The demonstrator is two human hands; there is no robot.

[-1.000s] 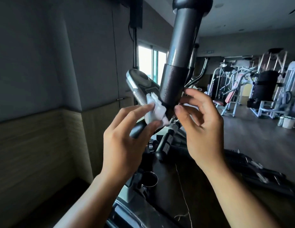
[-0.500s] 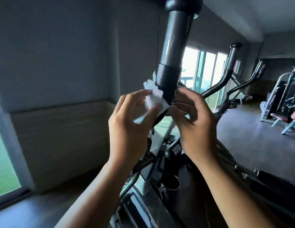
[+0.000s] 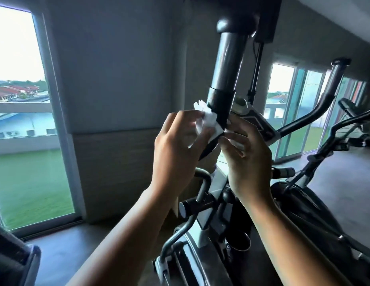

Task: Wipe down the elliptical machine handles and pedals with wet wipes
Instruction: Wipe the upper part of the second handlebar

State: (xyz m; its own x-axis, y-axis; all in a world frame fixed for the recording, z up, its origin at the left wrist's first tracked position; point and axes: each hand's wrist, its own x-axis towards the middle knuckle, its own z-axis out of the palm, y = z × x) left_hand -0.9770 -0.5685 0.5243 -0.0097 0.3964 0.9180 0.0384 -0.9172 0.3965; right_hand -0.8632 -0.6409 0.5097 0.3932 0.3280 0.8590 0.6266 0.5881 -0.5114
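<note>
Head view of a wipe being worked on an elliptical handle. The handle (image 3: 229, 65) is a thick tube, slightly tilted, that rises to a black cap near the top edge. Its upper part is bare metal and its lower part a dark sleeve. The wipe (image 3: 210, 120), white and crumpled, lies against the left side of the dark sleeve and passes round its lower end. The left hand (image 3: 178, 153) is raised with its back to the camera. Its fingers curl over the wipe and press it to the sleeve. The right hand (image 3: 250, 168) is at the same height on the other side of the tube, fingers bent inward. A white end of the wipe shows pinched between its fingers (the thumb is hidden). The two hands lie close together, with the sleeve between them.

Just behind the sleeve and the right hand sits the console (image 3: 256, 122), tilted. A second handle (image 3: 334, 77) curves up well to the right, before a row of glass panels. Below the hands stand the machine's dark frame and a cup holder (image 3: 240, 243). A grey wall (image 3: 118, 69) fills the middle left, and a tall window (image 3: 19, 79) at far left looks onto grass and roofs.
</note>
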